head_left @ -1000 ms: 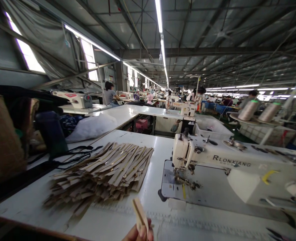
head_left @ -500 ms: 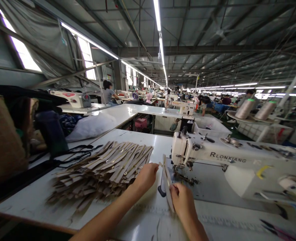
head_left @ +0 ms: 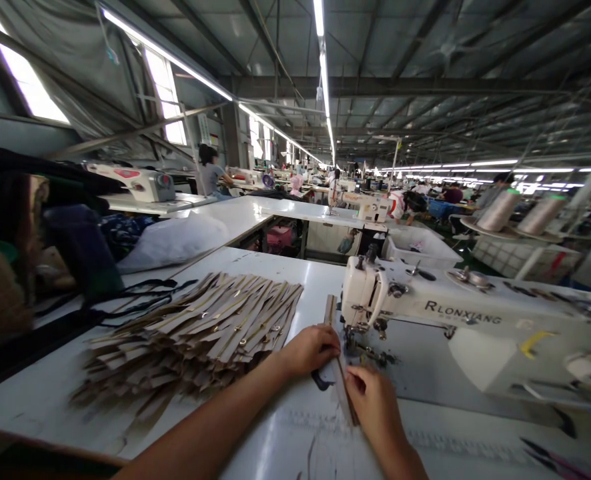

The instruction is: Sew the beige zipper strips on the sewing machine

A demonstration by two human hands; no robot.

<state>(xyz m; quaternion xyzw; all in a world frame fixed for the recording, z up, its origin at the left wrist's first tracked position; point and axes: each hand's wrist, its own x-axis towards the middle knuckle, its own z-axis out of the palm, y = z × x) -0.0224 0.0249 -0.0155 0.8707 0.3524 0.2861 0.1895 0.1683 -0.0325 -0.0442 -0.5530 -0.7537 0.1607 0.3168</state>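
Observation:
A narrow beige zipper (head_left: 344, 393) runs lengthwise in front of me, just left of the sewing machine (head_left: 425, 310) and its needle area. My left hand (head_left: 315, 348) is closed on the upper part of this strip, fingers bent over it. Lower down, my right hand (head_left: 373, 400) pinches its right edge between thumb and fingers. To the left lies a thick heap of similar zippers (head_left: 215, 327) with gold-coloured teeth and pulls. A dark curved object (head_left: 321, 381) shows on the tabletop under my left hand.
Scissors or snips (head_left: 543, 457) lie at the lower right. Thread cones (head_left: 498, 210) stand on a holder at right. A white plastic bag (head_left: 175, 241) and black straps (head_left: 140, 293) are at left. Behind the machine is a white bin (head_left: 420, 247). A person (head_left: 209, 175) sits farther back.
My left hand has come right and down onto the zipper, which lay apart from it at an angle before. The strip now lies straighter beside the machine. My right hand keeps its pinch.

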